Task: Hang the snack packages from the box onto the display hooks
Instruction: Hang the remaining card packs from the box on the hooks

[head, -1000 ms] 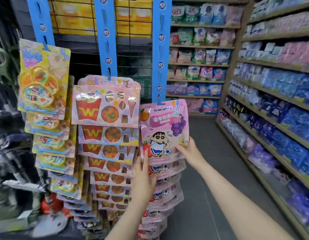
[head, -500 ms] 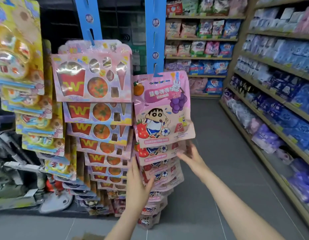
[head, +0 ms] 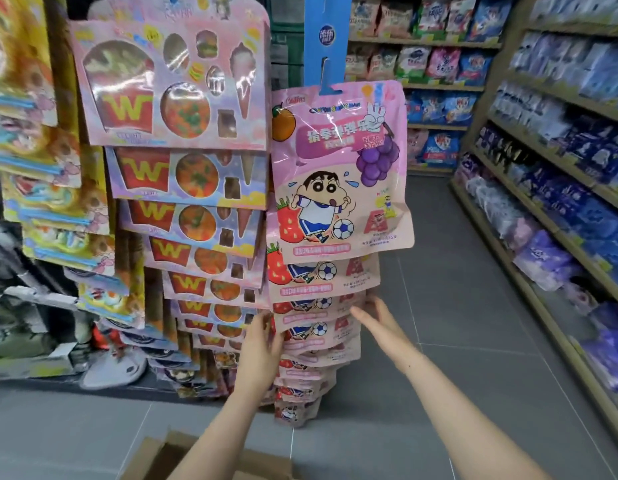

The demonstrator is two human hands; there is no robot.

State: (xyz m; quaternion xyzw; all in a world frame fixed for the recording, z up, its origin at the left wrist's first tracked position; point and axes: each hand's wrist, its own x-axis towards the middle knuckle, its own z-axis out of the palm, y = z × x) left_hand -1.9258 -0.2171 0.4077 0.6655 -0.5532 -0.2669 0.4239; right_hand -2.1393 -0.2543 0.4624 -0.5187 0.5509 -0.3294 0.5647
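A pink snack package [head: 338, 168] with a cartoon boy and a football hangs at the top of a blue hook strip [head: 326, 39]. Several identical pink packages [head: 321, 282] overlap in a column below it. My left hand [head: 262, 344] rests flat against the left edge of the lower packages, fingers apart. My right hand [head: 373, 317] is spread at their right edge, fingertips touching a package. Neither hand holds anything. The open cardboard box [head: 203, 459] lies on the floor at the bottom; its inside is hidden by my left forearm.
A column of pink blister cards [head: 172, 81] marked W hangs just left of the pink packages, with yellow cards [head: 41, 161] further left. Stocked shelves [head: 560, 168] line the right side. Grey tiled aisle floor [head: 439, 306] runs between.
Both hands have dropped from the top pink package to the lower ones in the column. The view has tilted down and closer, bringing the cardboard box into sight.
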